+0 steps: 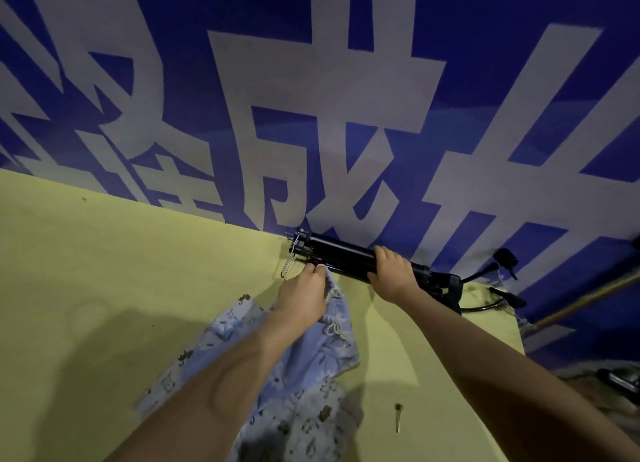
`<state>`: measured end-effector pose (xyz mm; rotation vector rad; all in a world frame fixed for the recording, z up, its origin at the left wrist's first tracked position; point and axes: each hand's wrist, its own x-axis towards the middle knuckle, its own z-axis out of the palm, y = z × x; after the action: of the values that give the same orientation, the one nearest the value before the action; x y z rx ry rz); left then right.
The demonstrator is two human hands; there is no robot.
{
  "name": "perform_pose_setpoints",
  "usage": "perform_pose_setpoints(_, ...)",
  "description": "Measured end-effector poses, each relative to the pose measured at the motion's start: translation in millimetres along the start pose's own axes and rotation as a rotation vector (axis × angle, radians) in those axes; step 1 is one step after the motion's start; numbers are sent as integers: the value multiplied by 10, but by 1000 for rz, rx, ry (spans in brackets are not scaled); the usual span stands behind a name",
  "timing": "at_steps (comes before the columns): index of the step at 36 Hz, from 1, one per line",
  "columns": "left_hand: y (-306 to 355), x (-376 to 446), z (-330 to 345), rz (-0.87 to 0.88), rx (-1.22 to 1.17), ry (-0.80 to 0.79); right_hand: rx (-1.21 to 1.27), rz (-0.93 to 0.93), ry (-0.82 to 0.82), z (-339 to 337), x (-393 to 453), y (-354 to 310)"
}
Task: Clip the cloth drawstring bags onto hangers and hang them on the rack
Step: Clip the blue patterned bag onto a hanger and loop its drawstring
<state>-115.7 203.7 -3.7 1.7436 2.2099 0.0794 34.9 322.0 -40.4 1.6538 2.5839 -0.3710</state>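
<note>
head | L hand pinching bag edge | R hand clasped over black bundle

1. Both bare forearms reach forward from the lower edge of the view, converging toward 12 o'clock.
2. The left forearm enters from about 7 o'clock and runs up to the left hand, which is seen from the back, knuckles uppermost.
3. The left hand's fingers are pinched together at their tips, closed on a fold of cloth; the wrist is nearly straight.
4. The right forearm enters from about 4 o'clock, angled up and leftward.
5. The right hand lies palm down, its fingers curled over a dark bar, thumb tucked beneath on the near side.
6. The two hands sit near each other, not touching, the right slightly farther forward.
</note>
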Motion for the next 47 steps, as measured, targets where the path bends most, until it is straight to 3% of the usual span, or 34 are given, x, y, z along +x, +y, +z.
perform_pose_setpoints(4,-97,137,25,-4,24,16,-157,4,-19,70,153,-60)
perform_pose_setpoints(19,-210,94,32,30,49,-24,-387,-134,202,-93,61,-183)
perform_pose_setpoints(23,-229,-88,-39,31,14,-23,-364,-158,321,-323,-105,-234)
perform_pose_setpoints(35,-235,-526,-351,10,-298,180,38,-125,269,-662,-941,-379)
perform_pose_setpoints(42,-191,-773,-430,18,-200,250,73,-112,381,-723,-1423,-305)
perform_pose_setpoints(47,-190,-823,-462,27,-326,205,88,-143,399,-731,-1736,-183)
